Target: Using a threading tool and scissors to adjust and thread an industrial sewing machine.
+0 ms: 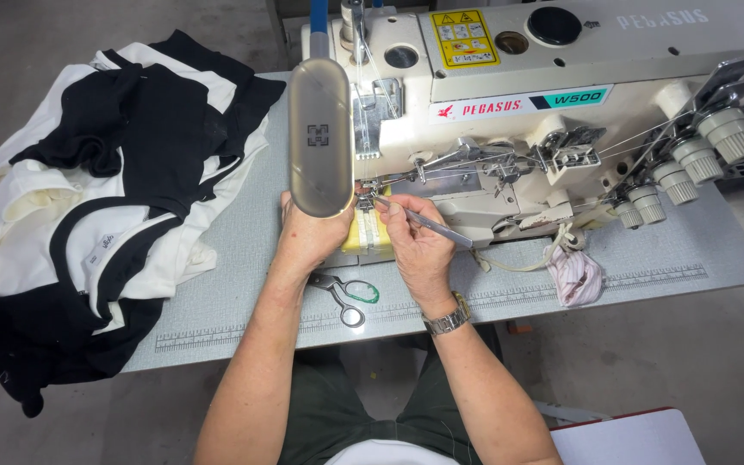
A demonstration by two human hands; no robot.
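My right hand (417, 244) pinches long metal tweezers (428, 223), their tips pointing left into the needle area (365, 203) of a cream industrial sewing machine (553, 95). My left hand (312, 234) rests beside the needle, partly hidden under the machine's oval lamp head (320, 138); what its fingers touch is hidden. A yellow part (363, 234) of the machine bed lies between my hands. Small scissors (346, 297) with green-edged handles lie on the table just below my left wrist.
A heap of black and white garments (105, 198) covers the left side of the grey table (234, 241) and hangs over its edge. A striped cloth bundle (575, 277) lies right of my hand. Thread tension knobs (691, 155) stick out at the machine's right.
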